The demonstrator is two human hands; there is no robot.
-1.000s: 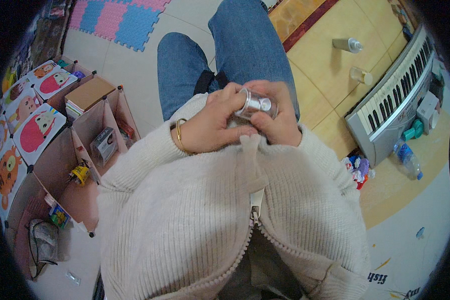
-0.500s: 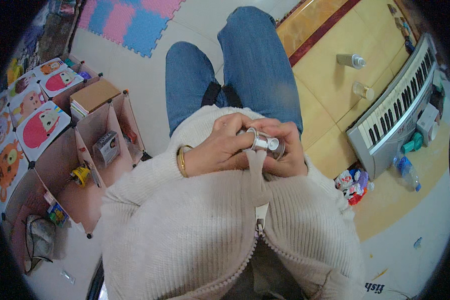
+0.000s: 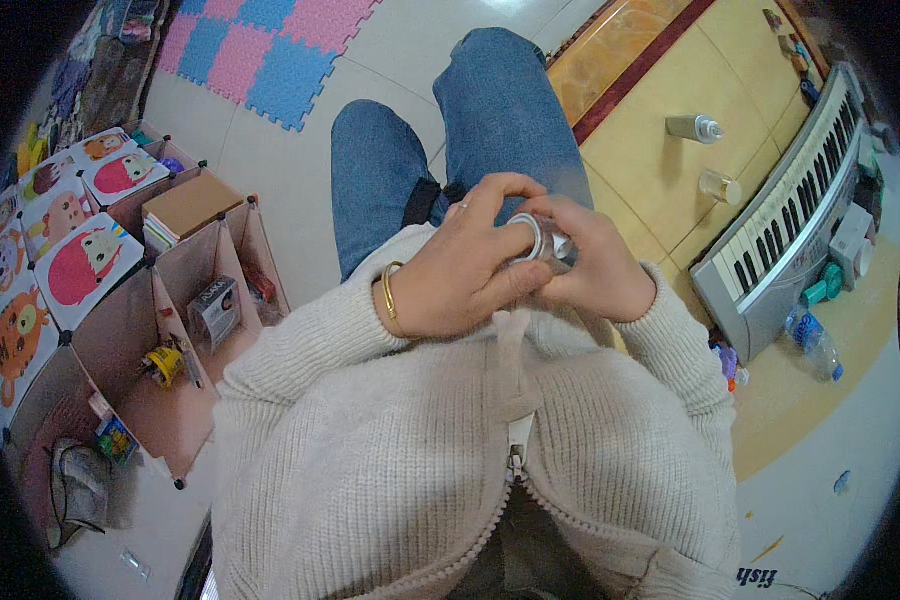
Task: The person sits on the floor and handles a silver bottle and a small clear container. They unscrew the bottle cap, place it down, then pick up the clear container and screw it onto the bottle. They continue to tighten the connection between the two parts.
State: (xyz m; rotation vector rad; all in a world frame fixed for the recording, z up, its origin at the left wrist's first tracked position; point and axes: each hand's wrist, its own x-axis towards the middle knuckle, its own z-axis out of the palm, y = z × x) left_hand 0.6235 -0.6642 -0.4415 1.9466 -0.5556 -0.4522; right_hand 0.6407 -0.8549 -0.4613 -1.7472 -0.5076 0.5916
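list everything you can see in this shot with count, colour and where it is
small shiny silver cylindrical object: 1, silver, held between both hands at chest height
grey electronic keyboard: 1, grey with white and black keys, floor at right
clear bottles: 2, clear, on the yellow mat at upper right
clear plastic water bottle: 1, blue label, lying below the keyboard
foam puzzle floor tiles: several, pink and blue, top left
brown panel storage cubes: several, cartoon animal lids, left
gold bangle: 1, left wrist
blue jeans: legs, centre top
cream knit zip cardigan: lower centre
left hand: wrapped on the object
right hand: gripping the object
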